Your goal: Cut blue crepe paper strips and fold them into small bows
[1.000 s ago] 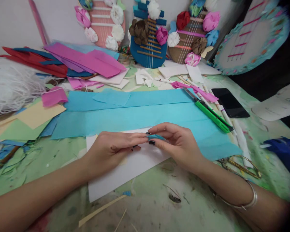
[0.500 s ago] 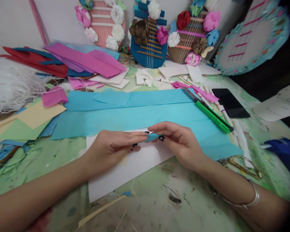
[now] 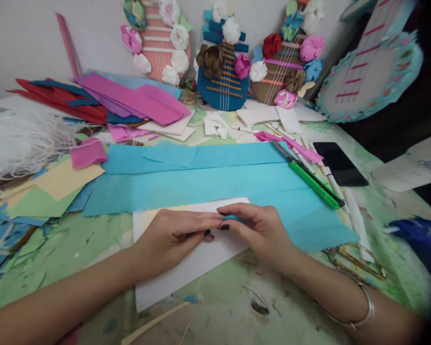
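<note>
My left hand (image 3: 181,235) and my right hand (image 3: 262,233) meet fingertip to fingertip over a white sheet (image 3: 156,285). Between them is a small piece of blue paper (image 3: 230,217), mostly hidden by the fingers. The left fingers lie together above the thumb, and the right thumb and fingers close on the piece from the other side. A pale yellow strip (image 3: 177,208) shows on the sheet behind the left hand. Wide strips of turquoise crepe paper (image 3: 197,184) lie just beyond, with a green utility knife (image 3: 316,184) on their right part.
Gold-handled scissors (image 3: 362,258) lie near my right forearm. A black phone (image 3: 340,164) is at the right. White string (image 3: 28,143) and paper scraps (image 3: 45,201) pile up on the left. Decorated paper instruments (image 3: 222,88) stand along the wall.
The hands have come closer together, covering more of the blue paper piece. The whole view has shifted slightly, so the table things appear lower.
</note>
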`<state>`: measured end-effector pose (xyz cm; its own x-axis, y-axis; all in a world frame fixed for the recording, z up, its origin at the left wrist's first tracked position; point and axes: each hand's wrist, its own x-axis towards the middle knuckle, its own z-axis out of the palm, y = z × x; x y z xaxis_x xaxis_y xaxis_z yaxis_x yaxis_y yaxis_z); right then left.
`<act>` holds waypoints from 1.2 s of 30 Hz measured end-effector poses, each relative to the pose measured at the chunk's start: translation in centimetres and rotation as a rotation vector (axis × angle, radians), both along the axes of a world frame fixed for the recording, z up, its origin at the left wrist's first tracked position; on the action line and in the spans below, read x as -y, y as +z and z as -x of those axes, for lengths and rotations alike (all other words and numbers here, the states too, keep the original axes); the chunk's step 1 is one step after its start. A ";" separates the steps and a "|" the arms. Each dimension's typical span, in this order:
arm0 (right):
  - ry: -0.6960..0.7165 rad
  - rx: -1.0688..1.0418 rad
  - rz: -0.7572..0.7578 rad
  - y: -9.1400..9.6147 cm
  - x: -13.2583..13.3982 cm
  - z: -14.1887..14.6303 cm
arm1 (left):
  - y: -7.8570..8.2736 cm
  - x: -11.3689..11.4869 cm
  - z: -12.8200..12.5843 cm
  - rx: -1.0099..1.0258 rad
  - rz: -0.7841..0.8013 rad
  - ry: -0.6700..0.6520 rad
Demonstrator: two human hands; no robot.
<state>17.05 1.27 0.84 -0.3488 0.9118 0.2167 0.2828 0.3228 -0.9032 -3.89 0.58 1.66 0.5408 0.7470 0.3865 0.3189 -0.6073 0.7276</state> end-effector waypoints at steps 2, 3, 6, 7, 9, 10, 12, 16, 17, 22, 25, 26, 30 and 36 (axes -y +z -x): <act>0.026 0.017 -0.021 -0.2 0.0 0.2 | -0.2 0.2 0.0 0.054 0.066 0.029; 0.037 0.017 -0.030 -0.3 0.1 0.2 | -0.3 0.3 0.0 0.087 0.109 0.050; 0.048 0.013 -0.056 -0.3 0.2 0.2 | -0.7 0.5 0.1 0.168 0.199 0.084; 0.041 0.014 -0.067 -0.3 0.3 0.2 | -0.9 0.5 0.1 0.169 0.213 0.101; 0.039 0.017 -0.094 -0.3 0.4 0.3 | -1.0 0.5 0.2 0.133 0.228 0.151; 0.040 0.015 -0.111 -0.3 0.4 0.4 | -1.1 0.4 0.3 0.115 0.235 0.181; 0.043 0.029 -0.135 -0.2 0.5 0.5 | -1.0 0.2 0.3 0.080 0.256 0.228; 0.039 0.073 -0.200 -0.3 0.6 0.8 | -0.5 -0.2 0.2 -0.010 0.279 0.193; 0.033 0.079 -0.208 -0.4 0.6 0.9 | -0.4 -0.2 0.1 -0.022 0.285 0.180; 0.034 0.082 -0.165 -0.6 0.5 0.9 | 0.0 -0.3 -0.3 -0.006 0.370 0.186; 0.034 0.064 -0.109 -0.9 0.4 0.9 | 0.0 -0.2 -0.3 0.006 0.407 0.192; 0.034 0.044 -0.090 -1.0 0.4 0.9 | 0.0 -0.2 -0.3 0.005 0.421 0.190; 0.030 -0.026 -0.049 -1.1 0.1 0.6 | 0.4 -0.1 -0.1 0.071 0.592 0.222; 0.031 -0.110 -0.013 -1.6 -0.6 0.1 | 0.4 -0.4 -0.1 0.224 0.714 0.316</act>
